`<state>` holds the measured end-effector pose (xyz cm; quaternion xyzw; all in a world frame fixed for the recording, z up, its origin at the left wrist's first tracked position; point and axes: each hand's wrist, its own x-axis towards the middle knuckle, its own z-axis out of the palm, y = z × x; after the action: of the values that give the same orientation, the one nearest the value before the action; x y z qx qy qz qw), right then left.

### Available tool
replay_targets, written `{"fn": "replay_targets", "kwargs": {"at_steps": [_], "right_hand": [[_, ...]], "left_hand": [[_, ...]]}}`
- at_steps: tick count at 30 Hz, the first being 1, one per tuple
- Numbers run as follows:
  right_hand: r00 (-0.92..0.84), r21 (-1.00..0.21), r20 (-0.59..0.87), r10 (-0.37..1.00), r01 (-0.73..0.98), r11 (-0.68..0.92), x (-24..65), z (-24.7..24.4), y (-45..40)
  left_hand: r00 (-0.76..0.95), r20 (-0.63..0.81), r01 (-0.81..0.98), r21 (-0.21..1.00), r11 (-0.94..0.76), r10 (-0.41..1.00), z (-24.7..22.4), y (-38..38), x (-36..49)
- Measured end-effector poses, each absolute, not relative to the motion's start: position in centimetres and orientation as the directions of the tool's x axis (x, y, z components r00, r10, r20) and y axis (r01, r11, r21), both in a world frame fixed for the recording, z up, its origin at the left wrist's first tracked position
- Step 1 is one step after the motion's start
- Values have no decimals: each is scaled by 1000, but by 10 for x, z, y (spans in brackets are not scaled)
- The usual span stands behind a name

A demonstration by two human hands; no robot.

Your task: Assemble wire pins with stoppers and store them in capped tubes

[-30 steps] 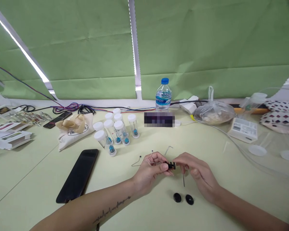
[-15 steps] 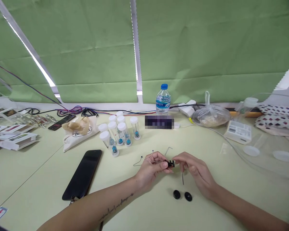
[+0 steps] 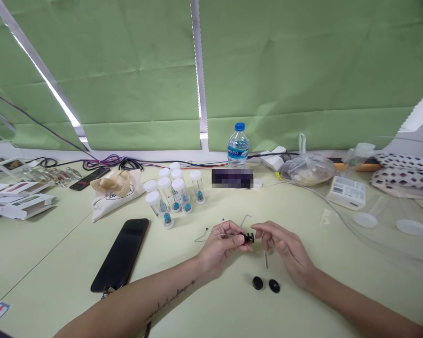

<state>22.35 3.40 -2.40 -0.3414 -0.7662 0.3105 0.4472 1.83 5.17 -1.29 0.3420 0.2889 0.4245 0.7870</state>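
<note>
My left hand (image 3: 221, 244) pinches a small black part (image 3: 247, 237) between thumb and fingers, and a thin wire (image 3: 225, 234) runs back from it past the fingers. Just to the right, my right hand (image 3: 285, 246) is closed with its index finger pointing at the black part, a small gap between them. From its curled fingers a thin metal rod, apparently a hex key (image 3: 266, 261), sticks down; its upper end is hidden. Two black round discs (image 3: 257, 283) lie on the table below the hands. A bent metal rod (image 3: 246, 218) and a bent wire (image 3: 201, 235) lie behind my left hand.
Several white-capped clear tubes (image 3: 164, 187) with blue balls inside stand behind my hands. A phone (image 3: 121, 253) lies to the left, near a cloth pouch (image 3: 114, 199). Further back are a water bottle (image 3: 238, 148) and a plastic bag (image 3: 307, 168). A clear tube (image 3: 373, 213) lies at right.
Very little differs. The view has shifted slightly, and my right index finger sits a touch further left; both hands keep nearly the same pose.
</note>
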Motion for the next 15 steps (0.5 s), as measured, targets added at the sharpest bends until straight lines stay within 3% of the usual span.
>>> {"fn": "replay_targets", "kwargs": {"at_steps": [15], "right_hand": [[-357, -794, 471, 807, 226, 564, 225, -23, 33]], "left_hand": [[495, -181, -468, 768, 436, 850, -11, 51, 18]]}}
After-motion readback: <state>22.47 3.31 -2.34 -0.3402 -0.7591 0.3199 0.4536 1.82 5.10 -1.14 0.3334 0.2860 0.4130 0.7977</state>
